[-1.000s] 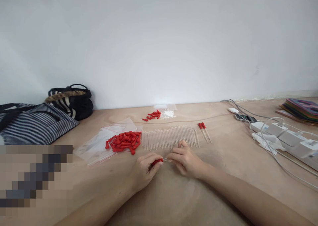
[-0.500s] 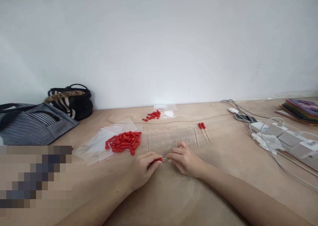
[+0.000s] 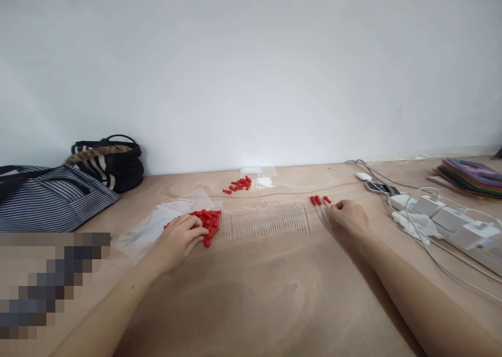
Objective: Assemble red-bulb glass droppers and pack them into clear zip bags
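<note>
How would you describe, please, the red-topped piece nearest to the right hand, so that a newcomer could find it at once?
On the wooden table, find the long row of clear tubes. To its right lies a close pair of red tops, then the wanted red-topped piece. A gap separates its top from that pair, and only it has the right hand at its lower part.

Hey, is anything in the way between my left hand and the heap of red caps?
Nothing visible stands between them: your left hand is at the heap of red caps, partly covering it. The plastic bags lie to the heap's left, the row of clear tubes to its right.
</note>
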Tool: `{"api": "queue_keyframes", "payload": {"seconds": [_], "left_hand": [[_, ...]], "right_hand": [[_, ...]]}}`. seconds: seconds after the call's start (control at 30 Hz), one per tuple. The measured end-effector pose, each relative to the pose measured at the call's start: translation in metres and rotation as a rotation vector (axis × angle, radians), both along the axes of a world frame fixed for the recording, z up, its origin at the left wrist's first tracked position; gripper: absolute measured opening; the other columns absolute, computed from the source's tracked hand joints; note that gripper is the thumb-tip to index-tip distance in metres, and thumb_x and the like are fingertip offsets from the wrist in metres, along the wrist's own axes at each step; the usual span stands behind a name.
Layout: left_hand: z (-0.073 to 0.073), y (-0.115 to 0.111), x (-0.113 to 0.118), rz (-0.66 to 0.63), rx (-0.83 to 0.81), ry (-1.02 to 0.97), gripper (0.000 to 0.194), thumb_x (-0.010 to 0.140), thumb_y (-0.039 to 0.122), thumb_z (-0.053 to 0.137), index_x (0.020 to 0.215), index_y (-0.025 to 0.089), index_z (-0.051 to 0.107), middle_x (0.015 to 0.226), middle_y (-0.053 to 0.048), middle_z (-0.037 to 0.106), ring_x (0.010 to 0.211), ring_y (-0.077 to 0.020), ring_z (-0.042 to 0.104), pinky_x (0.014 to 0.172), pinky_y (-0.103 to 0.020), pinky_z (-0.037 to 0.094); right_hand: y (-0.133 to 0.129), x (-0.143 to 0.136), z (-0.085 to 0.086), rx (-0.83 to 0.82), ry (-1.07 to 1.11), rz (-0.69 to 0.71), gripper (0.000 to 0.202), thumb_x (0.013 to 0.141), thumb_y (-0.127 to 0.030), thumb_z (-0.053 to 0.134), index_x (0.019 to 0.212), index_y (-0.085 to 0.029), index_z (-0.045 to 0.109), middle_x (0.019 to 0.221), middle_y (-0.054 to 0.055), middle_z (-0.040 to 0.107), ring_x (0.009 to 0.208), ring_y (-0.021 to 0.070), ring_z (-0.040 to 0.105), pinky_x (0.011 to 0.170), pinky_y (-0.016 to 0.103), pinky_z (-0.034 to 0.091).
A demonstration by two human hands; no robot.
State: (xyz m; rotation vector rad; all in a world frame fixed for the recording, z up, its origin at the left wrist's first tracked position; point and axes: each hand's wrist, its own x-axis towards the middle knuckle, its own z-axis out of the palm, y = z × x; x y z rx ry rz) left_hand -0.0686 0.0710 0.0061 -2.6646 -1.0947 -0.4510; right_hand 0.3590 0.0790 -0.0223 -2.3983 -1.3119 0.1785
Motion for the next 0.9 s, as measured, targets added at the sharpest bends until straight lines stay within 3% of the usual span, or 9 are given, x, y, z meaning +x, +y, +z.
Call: {"api": "queue_keyframes", "payload": {"seconds": [0.17, 0.33, 0.47, 0.57, 0.77, 0.9], "left_hand": [[-0.001, 0.002, -0.005, -0.016, -0.098, 0.040, 0.021, 0.083, 0.020, 0.044, 0.087, 0.024, 0.065, 0.082, -0.003, 0.055, 0.078, -0.0185, 0.050, 0.069, -0.030, 0.038], [-0.004, 0.003, -0.002, -0.038, -0.077, 0.044, 0.021, 0.082, 0.019, 0.046, 0.089, 0.025, 0.064, 0.082, -0.003, 0.054, 0.078, -0.0187, 0.048, 0.069, -0.030, 0.037], [-0.004, 0.002, 0.002, -0.065, -0.068, 0.055, 0.020, 0.082, 0.018, 0.046, 0.084, 0.025, 0.065, 0.081, -0.003, 0.053, 0.076, -0.0183, 0.047, 0.067, -0.030, 0.036], [0.001, -0.002, 0.007, -0.062, -0.099, 0.029, 0.018, 0.081, 0.019, 0.047, 0.077, 0.023, 0.064, 0.081, -0.003, 0.054, 0.076, -0.0180, 0.047, 0.068, -0.030, 0.036], [0.013, -0.018, 0.025, -0.086, -0.411, -0.238, 0.010, 0.081, 0.020, 0.047, 0.081, 0.020, 0.056, 0.082, -0.002, 0.057, 0.077, -0.0157, 0.053, 0.069, -0.027, 0.043], [-0.001, -0.035, 0.054, -0.093, -0.715, -0.570, 0.007, 0.081, 0.024, 0.048, 0.087, 0.020, 0.048, 0.076, -0.001, 0.057, 0.066, -0.0126, 0.055, 0.059, -0.024, 0.046]], "right_hand": [[0.003, 0.000, -0.009, -0.039, 0.024, 0.049, 0.025, 0.072, -0.034, 0.047, 0.080, -0.021, 0.067, 0.078, 0.010, 0.067, 0.078, 0.0240, 0.060, 0.061, 0.029, 0.037], [0.002, -0.007, -0.005, -0.021, -0.044, 0.057, 0.030, 0.074, -0.039, 0.045, 0.085, -0.021, 0.066, 0.084, 0.010, 0.066, 0.084, 0.0265, 0.058, 0.071, 0.036, 0.036], [0.000, -0.026, -0.003, 0.084, -0.083, 0.159, 0.029, 0.077, -0.037, 0.042, 0.084, -0.022, 0.065, 0.089, 0.008, 0.065, 0.089, 0.0245, 0.056, 0.079, 0.038, 0.031], [-0.002, -0.044, 0.000, 0.050, -0.118, 0.240, 0.028, 0.077, -0.038, 0.043, 0.076, -0.021, 0.065, 0.084, 0.008, 0.065, 0.087, 0.0248, 0.056, 0.080, 0.039, 0.030], [-0.006, -0.059, 0.009, -0.093, -0.186, 0.278, 0.032, 0.077, -0.036, 0.042, 0.063, -0.017, 0.064, 0.076, 0.012, 0.063, 0.084, 0.0274, 0.056, 0.078, 0.043, 0.029], [-0.005, -0.059, 0.010, -0.156, -0.179, 0.294, 0.027, 0.074, -0.028, 0.042, 0.060, -0.017, 0.063, 0.072, 0.010, 0.063, 0.081, 0.0259, 0.058, 0.078, 0.044, 0.030]]}}
